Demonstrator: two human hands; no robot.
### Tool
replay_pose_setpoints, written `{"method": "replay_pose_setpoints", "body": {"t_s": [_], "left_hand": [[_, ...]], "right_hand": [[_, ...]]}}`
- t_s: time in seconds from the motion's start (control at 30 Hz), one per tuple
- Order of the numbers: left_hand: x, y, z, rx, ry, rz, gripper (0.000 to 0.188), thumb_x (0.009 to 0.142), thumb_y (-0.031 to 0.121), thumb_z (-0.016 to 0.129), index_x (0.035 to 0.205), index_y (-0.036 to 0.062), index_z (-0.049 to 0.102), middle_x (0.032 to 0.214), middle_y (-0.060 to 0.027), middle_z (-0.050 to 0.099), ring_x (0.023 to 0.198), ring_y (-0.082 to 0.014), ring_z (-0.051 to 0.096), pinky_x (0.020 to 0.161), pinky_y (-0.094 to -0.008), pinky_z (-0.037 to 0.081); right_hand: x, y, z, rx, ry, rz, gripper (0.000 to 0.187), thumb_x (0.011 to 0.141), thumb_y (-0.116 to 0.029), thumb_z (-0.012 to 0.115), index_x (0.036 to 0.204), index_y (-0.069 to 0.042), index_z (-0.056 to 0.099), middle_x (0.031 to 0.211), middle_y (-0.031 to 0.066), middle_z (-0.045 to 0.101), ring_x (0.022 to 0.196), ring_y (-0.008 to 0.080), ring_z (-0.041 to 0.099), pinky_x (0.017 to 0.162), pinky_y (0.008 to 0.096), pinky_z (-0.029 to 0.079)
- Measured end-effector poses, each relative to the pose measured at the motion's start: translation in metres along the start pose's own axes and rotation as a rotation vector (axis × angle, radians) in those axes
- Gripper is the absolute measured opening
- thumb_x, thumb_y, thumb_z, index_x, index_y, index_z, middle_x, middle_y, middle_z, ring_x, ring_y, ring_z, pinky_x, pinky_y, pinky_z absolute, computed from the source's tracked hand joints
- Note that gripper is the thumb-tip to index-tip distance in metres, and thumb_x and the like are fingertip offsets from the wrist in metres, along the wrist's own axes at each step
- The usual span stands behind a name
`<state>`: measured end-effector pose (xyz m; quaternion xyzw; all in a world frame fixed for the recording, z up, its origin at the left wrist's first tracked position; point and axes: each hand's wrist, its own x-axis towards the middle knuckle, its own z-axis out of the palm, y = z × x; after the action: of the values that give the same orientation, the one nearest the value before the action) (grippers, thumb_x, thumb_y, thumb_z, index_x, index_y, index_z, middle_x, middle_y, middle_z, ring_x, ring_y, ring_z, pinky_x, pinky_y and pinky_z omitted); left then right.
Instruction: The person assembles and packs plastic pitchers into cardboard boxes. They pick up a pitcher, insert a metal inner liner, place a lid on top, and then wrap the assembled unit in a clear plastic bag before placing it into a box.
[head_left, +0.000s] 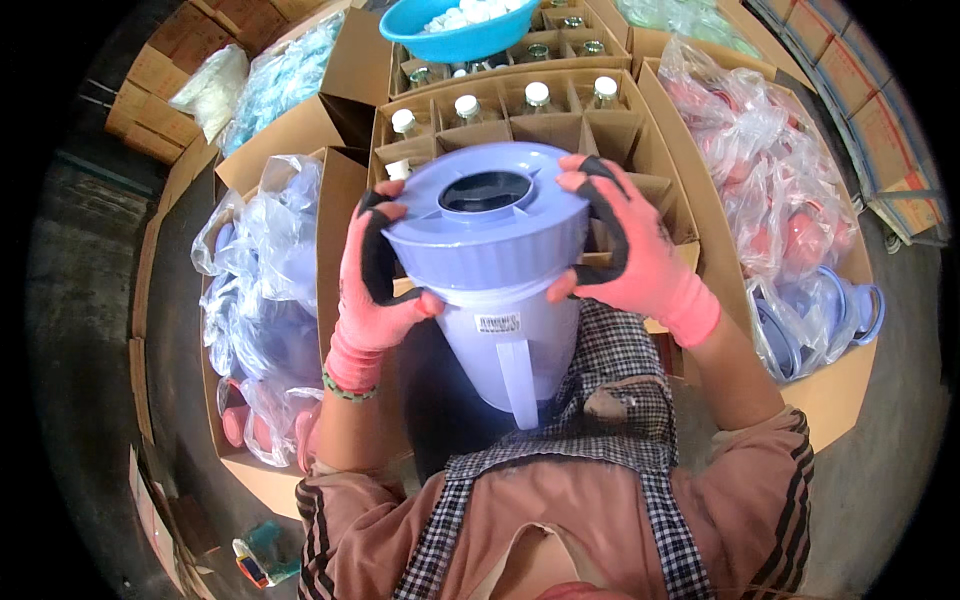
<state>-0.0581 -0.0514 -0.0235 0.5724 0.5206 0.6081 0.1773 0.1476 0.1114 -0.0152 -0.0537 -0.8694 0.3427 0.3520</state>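
Observation:
A lavender plastic jug stands in front of my body, tapering downward, with its handle toward me and a small label near its top. A wide ribbed lavender ring-shaped piece sits on top; a round opening in its middle looks dark. My left hand grips this piece from the left, fingertips on its upper rim and thumb under its edge. Opposite it, my right hand holds the right side the same way. Both wear pink and black gloves with bare fingertips. The jug's bottom is partly hidden against the checked apron.
Ahead, a divided carton holds several clear bottles with white caps. Behind it, a blue basin contains small white pieces. Open cartons of bagged lavender parts and bagged pink parts flank me. A bucket lies at lower left.

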Motion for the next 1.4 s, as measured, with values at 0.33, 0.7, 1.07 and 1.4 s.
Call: {"method": "replay_pose_setpoints", "body": {"t_s": [0.33, 0.7, 1.07, 1.4], "left_hand": [[0.006, 0.003, -0.009, 0.522, -0.172, 0.432, 0.057, 0.058, 0.028, 0.075, 0.099, -0.0025, 0.049, 0.101, -0.0176, 0.052, 0.096, -0.0323, 0.053, 0.088, -0.0411, 0.037], [0.004, 0.033, 0.01, 0.828, -0.19, 0.252, 0.056, 0.048, 0.031, 0.077, 0.09, 0.0014, 0.053, 0.095, -0.0143, 0.048, 0.09, -0.0334, 0.047, 0.081, -0.0401, 0.04], [-0.017, 0.027, 0.037, 0.521, 0.053, 0.184, 0.054, 0.07, 0.029, 0.064, 0.108, -0.0031, 0.042, 0.11, -0.0214, 0.048, 0.11, -0.0418, 0.038, 0.095, -0.0464, 0.026], [-0.011, 0.0, 0.022, -0.042, 0.436, -0.196, 0.05, 0.089, 0.039, 0.038, 0.112, -0.0039, 0.048, 0.121, -0.014, 0.043, 0.114, -0.0202, 0.039, 0.096, -0.0311, 0.029]], "right_hand": [[0.0, 0.011, 0.005, -0.095, -0.103, -0.144, 0.067, 0.052, -0.022, 0.078, 0.108, -0.001, 0.047, 0.116, 0.0165, 0.044, 0.109, 0.0338, 0.043, 0.092, 0.042, 0.035], [0.004, 0.007, 0.001, -0.219, -0.124, -0.288, 0.05, 0.063, -0.033, 0.069, 0.101, -0.005, 0.051, 0.1, 0.0126, 0.049, 0.095, 0.0345, 0.046, 0.087, 0.0424, 0.037], [0.022, 0.088, 0.044, 1.451, -0.007, 0.389, 0.055, 0.084, -0.051, 0.041, 0.112, -0.004, 0.046, 0.101, 0.0018, 0.054, 0.089, 0.0131, 0.052, 0.081, 0.026, 0.042], [0.022, 0.029, 0.037, 0.893, 0.429, 0.7, 0.051, 0.086, -0.049, 0.038, 0.11, -0.004, 0.047, 0.084, 0.0016, 0.052, 0.079, 0.0122, 0.051, 0.073, 0.0262, 0.043]]}}
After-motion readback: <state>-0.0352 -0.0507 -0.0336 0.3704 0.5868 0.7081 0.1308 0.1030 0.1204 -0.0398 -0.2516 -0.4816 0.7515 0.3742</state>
